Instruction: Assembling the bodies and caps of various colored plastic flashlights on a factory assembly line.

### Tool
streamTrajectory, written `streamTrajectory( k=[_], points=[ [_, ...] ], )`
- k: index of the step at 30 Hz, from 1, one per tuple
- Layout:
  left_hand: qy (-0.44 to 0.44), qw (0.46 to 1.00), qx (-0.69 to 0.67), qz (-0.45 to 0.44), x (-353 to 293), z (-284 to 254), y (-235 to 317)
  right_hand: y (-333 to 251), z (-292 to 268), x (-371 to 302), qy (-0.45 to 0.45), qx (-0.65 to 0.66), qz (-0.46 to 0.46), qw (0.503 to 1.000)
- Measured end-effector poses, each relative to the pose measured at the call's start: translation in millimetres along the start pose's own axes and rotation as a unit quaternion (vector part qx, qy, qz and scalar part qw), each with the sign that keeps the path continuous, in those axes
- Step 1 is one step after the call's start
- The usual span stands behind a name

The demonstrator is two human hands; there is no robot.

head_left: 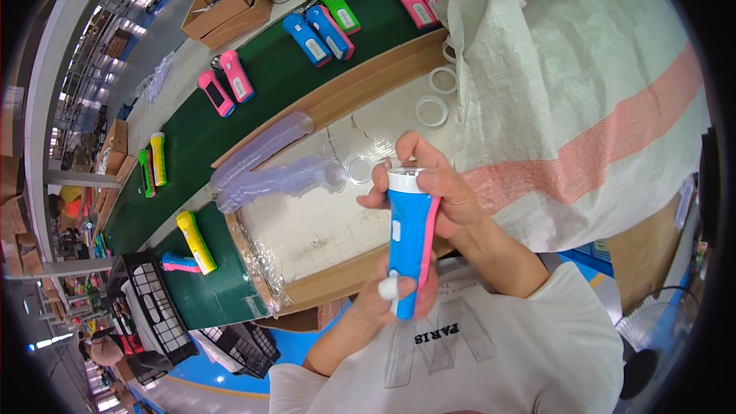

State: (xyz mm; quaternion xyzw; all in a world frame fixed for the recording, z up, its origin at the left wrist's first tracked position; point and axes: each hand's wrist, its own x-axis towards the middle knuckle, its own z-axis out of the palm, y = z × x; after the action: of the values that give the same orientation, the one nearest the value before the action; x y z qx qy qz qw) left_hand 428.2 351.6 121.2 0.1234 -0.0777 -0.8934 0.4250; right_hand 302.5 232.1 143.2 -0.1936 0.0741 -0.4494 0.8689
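Note:
Upright in front of my chest is a blue and pink flashlight point(409, 238) with a white ring round its head. Closed round the lower end of its handle is my left hand point(376, 299), its thumb wrapped in something white. My right hand point(448, 192) grips the head, thumb and fingers curled about the white ring. A thin clear edge shows between those fingertips; I cannot make out whether it is a separate lens. Just beyond the fingers, loose clear and white rings point(359, 169) lie on a pale board point(307, 230).
Stacks of clear plastic discs point(268, 149) lie left on the board, inside a cardboard edge. Behind runs a green conveyor belt point(180, 138) carrying several coloured flashlights point(307, 40). A large white woven sack point(583, 92) fills the right. Black crates point(153, 307) stand lower left.

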Motion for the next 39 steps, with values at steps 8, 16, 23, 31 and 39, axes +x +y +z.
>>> streamTrajectory(
  k=[8,16,23,31,39],
  points=[
    [0.226,0.731,0.619,0.178,15.4,-11.1,0.5,-9.6,1.1,-19.9,0.009,-0.233,-0.075,0.970],
    [0.235,0.889,0.388,0.061,20.2,-6.5,28.3,-21.6,-26.1,-1.4,0.134,-0.335,-0.027,0.932],
    [0.334,0.618,0.626,0.338,58.6,-41.2,175.3,-49.5,-65.1,31.3,0.172,-0.949,-0.111,0.240],
    [0.187,0.155,0.939,0.242,78.9,-61.0,161.3,-45.1,-84.3,39.6,0.151,-0.956,-0.103,0.230],
    [0.156,0.312,0.915,0.201,81.1,-77.6,185.5,-40.3,-60.0,43.3,0.088,-0.812,-0.196,0.542]
  ],
)
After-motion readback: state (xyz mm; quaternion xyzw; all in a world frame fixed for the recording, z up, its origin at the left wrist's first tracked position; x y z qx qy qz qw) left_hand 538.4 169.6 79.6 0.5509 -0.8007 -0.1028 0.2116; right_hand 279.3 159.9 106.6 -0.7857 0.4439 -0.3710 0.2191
